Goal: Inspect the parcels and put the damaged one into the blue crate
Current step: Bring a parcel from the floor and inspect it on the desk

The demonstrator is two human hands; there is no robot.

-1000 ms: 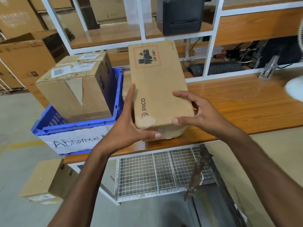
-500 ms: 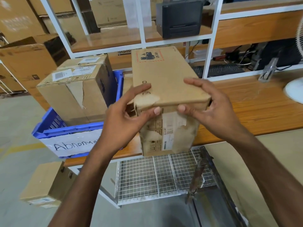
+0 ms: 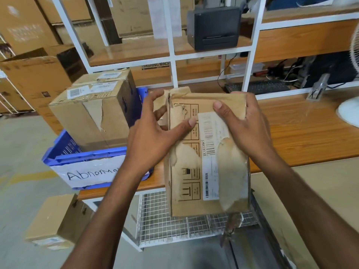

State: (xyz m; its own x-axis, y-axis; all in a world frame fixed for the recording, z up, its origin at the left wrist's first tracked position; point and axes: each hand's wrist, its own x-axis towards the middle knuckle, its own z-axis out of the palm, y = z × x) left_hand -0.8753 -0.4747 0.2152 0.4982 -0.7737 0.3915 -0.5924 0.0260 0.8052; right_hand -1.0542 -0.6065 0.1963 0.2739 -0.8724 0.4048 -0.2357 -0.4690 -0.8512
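I hold a brown cardboard parcel [image 3: 217, 171] upright in front of the wooden table, its labelled face toward me. That face has torn paper patches and a ripped barcode label; its top left corner is split. My left hand [image 3: 155, 131] grips the parcel's upper left edge, thumb on the face. My right hand [image 3: 244, 123] grips the upper right corner, thumb on the face. The blue crate [image 3: 64, 150], with a white "Abnormal" sign, stands to the left on the table end. It holds a torn cardboard box [image 3: 93, 113].
The wooden table [image 3: 310, 136] runs right, with a white fan base [image 3: 349, 113] at its far edge. A white shelf frame behind carries a black printer [image 3: 213, 26] and a keyboard [image 3: 258, 87]. A small box [image 3: 56, 222] lies on the floor, lower left. A wire rack [image 3: 161, 216] sits under the table.
Both hands have tipped the parcel over, bringing its torn labelled face toward me, and lifted it off the table. The hands have shifted to the parcel's upper corners.
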